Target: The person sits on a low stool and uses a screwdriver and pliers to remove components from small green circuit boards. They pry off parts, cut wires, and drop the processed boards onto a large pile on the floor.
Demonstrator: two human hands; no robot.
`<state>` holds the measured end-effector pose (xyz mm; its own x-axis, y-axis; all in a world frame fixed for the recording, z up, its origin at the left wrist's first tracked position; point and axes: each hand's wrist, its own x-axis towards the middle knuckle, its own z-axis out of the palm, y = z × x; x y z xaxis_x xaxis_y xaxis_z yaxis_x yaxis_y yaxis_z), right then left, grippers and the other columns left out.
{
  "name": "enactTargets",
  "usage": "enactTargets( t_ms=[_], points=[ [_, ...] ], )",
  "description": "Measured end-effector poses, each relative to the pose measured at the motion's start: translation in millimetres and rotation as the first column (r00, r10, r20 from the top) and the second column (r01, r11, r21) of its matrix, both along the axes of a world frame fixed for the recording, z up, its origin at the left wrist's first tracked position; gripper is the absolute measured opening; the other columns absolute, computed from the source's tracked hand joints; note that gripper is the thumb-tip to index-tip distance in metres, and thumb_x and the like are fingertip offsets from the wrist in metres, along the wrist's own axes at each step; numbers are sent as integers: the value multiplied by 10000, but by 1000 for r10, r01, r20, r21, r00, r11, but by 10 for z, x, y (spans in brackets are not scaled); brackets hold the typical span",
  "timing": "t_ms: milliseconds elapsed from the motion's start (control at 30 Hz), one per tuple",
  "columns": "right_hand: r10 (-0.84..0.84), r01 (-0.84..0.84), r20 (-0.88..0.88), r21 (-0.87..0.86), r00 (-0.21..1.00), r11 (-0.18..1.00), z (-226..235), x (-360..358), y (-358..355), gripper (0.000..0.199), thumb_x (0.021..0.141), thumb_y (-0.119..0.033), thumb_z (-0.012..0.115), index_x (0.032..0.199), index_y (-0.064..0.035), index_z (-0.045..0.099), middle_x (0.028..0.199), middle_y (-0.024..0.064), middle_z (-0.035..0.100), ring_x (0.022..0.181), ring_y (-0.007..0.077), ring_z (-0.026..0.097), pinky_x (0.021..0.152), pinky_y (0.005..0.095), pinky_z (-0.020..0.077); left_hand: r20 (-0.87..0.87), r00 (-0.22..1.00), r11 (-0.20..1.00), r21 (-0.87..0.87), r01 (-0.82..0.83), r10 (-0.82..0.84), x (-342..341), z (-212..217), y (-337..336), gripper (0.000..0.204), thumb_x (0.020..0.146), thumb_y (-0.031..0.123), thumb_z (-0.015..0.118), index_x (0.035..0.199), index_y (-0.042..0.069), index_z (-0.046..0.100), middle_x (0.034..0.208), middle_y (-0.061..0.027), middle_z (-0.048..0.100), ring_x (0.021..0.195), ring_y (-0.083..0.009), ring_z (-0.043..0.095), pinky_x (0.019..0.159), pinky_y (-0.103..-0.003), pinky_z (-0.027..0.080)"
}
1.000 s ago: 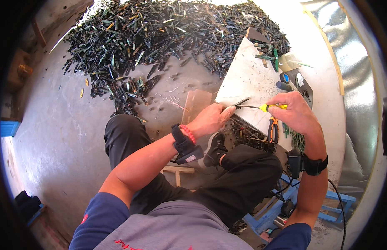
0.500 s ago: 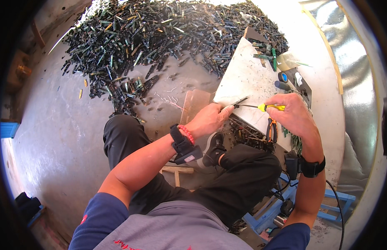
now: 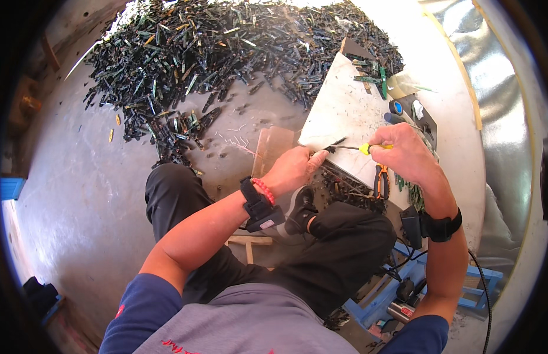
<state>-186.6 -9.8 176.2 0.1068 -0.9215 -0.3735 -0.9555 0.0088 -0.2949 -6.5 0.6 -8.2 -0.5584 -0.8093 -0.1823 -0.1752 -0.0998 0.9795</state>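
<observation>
The left hand (image 3: 294,169) — pinched closed — holds a thin dark strip (image 3: 338,142) over the flat white board (image 3: 350,109). The right hand (image 3: 406,152), curled tight, grips a yellow-handled, dark-shafted tool (image 3: 365,148) — its end near the strip.

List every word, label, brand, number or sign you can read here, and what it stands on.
Nothing reads with certainty.
Grey shirt: red script-like marks near the lower edge, not clearly legible.
Navy left sleeve: red mark, too small.
Black device on the left wrist: pale label, too small.
Silver can: red-and-white marking, too small.
Yellow-handled tool: no legible text.
</observation>
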Motion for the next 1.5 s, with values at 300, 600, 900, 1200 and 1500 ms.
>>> enactTargets(
  t_ms=[300, 600, 900, 1200, 1500],
  points=[
    [42, -44, -100, -20, 994, 999, 90, 48, 107, 267, 681, -179, 621, 880, -11, 679, 741, 209, 620, 716, 340, 613, 688, 366, 475, 67, 998, 992, -126, -5, 13, -13, -44, 15, 509, 952, 451, 465, 855, -28, 606, 591, -106, 550, 565, -216, 548, 583, -371, 439],
    [24, -25, 46, 18, 999, 1000, -4, -111, 61, 274, 695, -180, 611, 866, 22, 681, 671, 181, 602, 645, 242, 595, 624, 338, 462, 234, 972, 977, -212, 13, 38, -45, -5, 72, 542, 940, 460, 460, 883, -60, 602, 799, -265, 614, 814, -434, 586, 729, -486, 449],
    [-125, 126, 164, 5, 978, 992, -49, -160, 248, 253, 724, -156, 613, 874, 37, 677, 652, 132, 597, 638, 165, 569, 623, 309, 461, 293, 956, 980, -195, 38, 21, -32, 91, 88, 558, 938, 474, 454, 875, -61, 597, 834, -278, 613, 837, -446, 579, 744, -491, 449],
    [99, -112, -98, -140, 990, 984, 19, -22, 376, 205, 752, -113, 616, 912, 2, 675, 767, 156, 643, 673, 285, 630, 668, 314, 489, 262, 965, 979, -200, 35, 19, -38, 52, 81, 572, 935, 491, 453, 870, -59, 597, 824, -269, 613, 826, -436, 582, 734, -482, 448],
    [179, -192, -182, -61, 967, 979, 120, 96, 196, 195, 721, -138, 610, 856, -17, 680, 692, 174, 606, 628, 319, 600, 613, 356, 470, 283, 959, 976, -214, 35, 28, -55, 47, 92, 573, 935, 491, 449, 852, -56, 597, 813, -267, 615, 814, -435, 583, 725, -489, 448]
  ],
)
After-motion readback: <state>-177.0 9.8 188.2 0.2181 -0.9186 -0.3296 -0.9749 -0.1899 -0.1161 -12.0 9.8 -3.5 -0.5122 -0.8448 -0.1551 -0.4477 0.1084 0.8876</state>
